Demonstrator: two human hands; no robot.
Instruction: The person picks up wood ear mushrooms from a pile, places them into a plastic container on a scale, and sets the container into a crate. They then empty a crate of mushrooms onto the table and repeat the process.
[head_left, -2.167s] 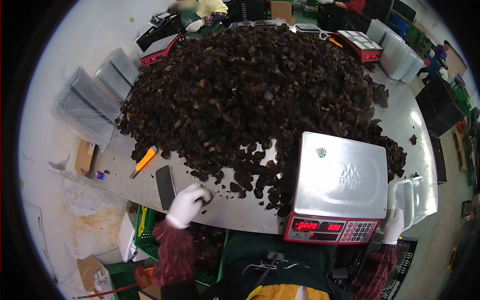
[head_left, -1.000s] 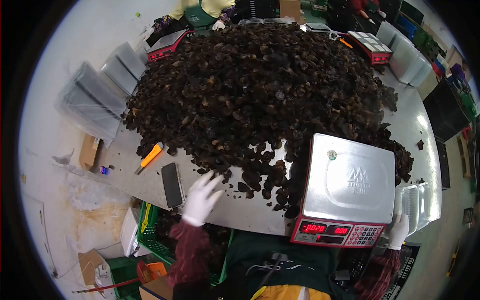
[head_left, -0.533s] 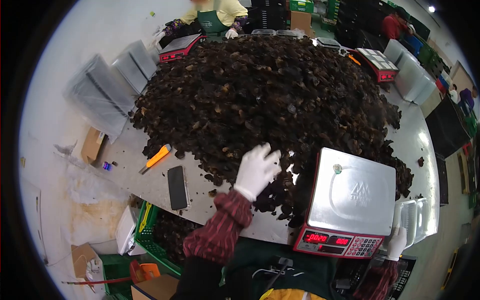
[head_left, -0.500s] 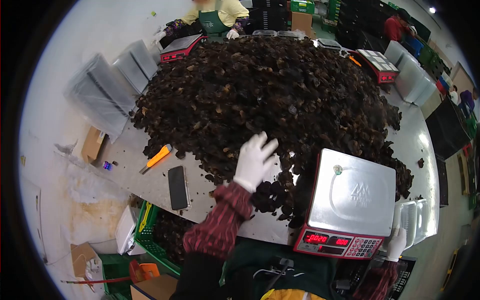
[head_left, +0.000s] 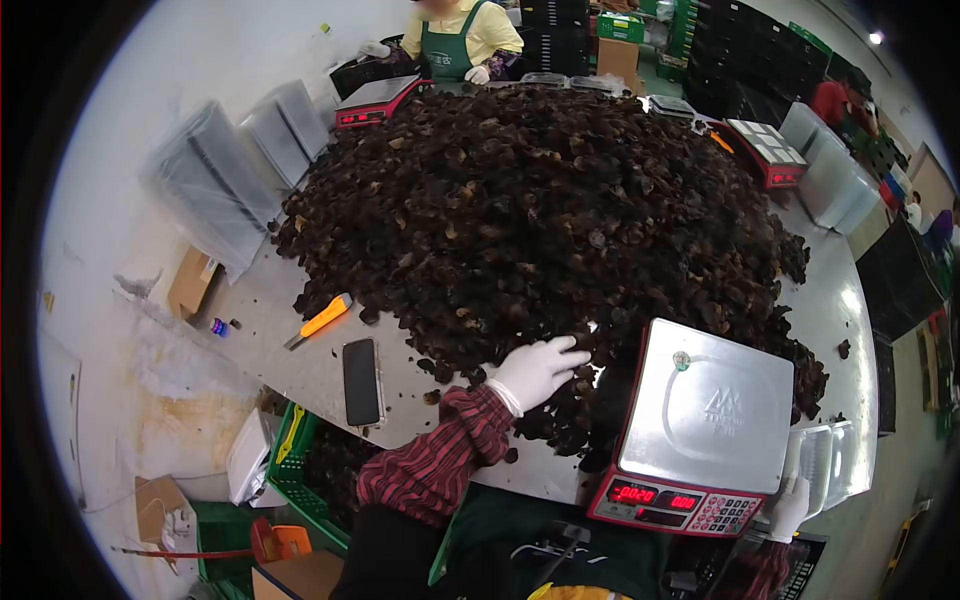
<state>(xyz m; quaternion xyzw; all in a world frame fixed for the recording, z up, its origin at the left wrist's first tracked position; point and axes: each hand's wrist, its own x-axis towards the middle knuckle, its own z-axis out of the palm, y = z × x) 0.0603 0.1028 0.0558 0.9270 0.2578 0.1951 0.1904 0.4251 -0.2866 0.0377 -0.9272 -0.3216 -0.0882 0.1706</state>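
A broad heap of dark brown, curled pieces that look like wood ear mushrooms (head_left: 530, 200) covers the middle of the metal table. My left hand (head_left: 540, 374), in a white glove, lies over the near edge of the heap with its fingers stretched out, holding nothing visible. To its right stands a red scale (head_left: 705, 405) with a bare steel pan; its display reads -0.020. At the table's right front, my gloved right hand (head_left: 789, 510) has its fingers at the edge of clear plastic boxes (head_left: 822, 462), seemingly gripping one; the fingertips are partly hidden.
An orange utility knife (head_left: 325, 316) and a phone (head_left: 361, 382) lie left. Stacked clear containers (head_left: 215, 185) line the left edge. A green crate (head_left: 305, 500) stands below. Another person (head_left: 462, 45) stands across the table by a second scale (head_left: 378, 100).
My left hand has moved down and slightly right, lower onto the heap's near edge. My right hand stays by the plastic boxes. The view has shifted slightly, and the person opposite has moved an arm.
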